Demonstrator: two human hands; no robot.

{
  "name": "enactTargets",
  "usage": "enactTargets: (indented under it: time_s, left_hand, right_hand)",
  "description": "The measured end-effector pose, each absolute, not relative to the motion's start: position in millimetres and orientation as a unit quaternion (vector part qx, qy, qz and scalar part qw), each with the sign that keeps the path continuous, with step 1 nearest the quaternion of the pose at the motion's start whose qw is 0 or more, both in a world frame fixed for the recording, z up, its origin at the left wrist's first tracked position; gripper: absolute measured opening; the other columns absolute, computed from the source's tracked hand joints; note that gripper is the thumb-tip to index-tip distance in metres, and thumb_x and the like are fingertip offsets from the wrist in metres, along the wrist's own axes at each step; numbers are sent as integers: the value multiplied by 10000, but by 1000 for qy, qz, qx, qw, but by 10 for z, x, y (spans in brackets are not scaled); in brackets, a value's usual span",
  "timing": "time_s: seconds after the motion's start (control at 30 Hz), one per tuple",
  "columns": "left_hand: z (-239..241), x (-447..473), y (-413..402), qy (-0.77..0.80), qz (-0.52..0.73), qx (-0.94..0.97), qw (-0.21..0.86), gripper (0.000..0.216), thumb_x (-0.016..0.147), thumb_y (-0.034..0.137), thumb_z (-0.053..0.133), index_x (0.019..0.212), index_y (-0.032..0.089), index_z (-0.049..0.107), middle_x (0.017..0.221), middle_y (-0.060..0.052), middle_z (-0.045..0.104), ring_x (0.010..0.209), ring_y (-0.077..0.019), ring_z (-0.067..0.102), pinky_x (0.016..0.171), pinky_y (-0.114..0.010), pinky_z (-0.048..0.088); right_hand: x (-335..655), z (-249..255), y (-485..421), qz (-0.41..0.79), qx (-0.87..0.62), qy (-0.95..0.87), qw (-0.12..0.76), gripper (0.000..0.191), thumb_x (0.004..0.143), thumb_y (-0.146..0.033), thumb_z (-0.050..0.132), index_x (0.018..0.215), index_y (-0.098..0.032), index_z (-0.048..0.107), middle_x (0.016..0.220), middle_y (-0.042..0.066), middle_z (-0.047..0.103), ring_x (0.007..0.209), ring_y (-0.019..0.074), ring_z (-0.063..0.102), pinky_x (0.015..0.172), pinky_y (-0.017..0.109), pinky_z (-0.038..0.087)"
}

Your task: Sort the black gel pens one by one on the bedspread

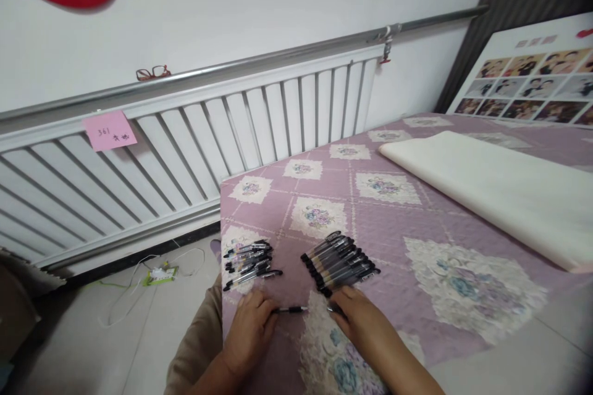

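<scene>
My left hand (252, 321) is closed on a black pen (291, 309), whose tip points right toward my other hand. My right hand (354, 308) pinches a small dark piece (332, 308) that looks like the pen's cap, a short gap away from the tip. Just beyond my right hand lies a neat row of capped black pens (340, 262), side by side and slanted. A looser pile of pens (250, 262) rests beyond my left hand, near the left edge of the purple floral cover (278, 222).
A white folded sheet or board (482, 188) lies on the cover at right, before a photo panel (523, 83). Along the wall runs a white radiator (278, 117) with a pink note (111, 131). Glasses (154, 73) sit on the pipe. A power strip (160, 274) lies on the floor.
</scene>
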State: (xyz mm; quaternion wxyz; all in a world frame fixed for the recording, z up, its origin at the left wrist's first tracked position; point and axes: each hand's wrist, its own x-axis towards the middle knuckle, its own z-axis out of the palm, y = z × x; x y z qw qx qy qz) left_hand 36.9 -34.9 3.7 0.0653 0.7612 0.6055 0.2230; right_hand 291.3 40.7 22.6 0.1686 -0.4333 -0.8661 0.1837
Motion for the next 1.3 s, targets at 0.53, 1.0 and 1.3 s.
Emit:
enactTargets:
  time_s: [0.53,1.0,1.3]
  left_hand:
    - [70,369,-402,597,250,758,80,154,886,175,439,935,209,582,903,-61,601,861,-204,549,772,-353,467]
    - [28,374,-416,570,202,796,11,138,893,217,515,992,229,610,884,-35,618,837,-203,554,797,-373,403]
    - [69,383,-414,582,178,793,19,160,892,204,510,1001,241,622,859,-22,613,823,-197,548,773,-352,383]
  right_hand:
    - [2424,347,274,119,-393,-897,166,35,829,-252,631,808,-224,632,871,20,634,876,202,560,772,337,373]
    - [2273,284,161,135,-378,-898,181,79,815,-303,667,800,-233,634,850,7,646,867,208,551,753,339,322]
    - [2266,223,203,144,-372,-900,177,41,822,-250,661,799,-233,632,858,-2,650,873,200,552,752,333,312]
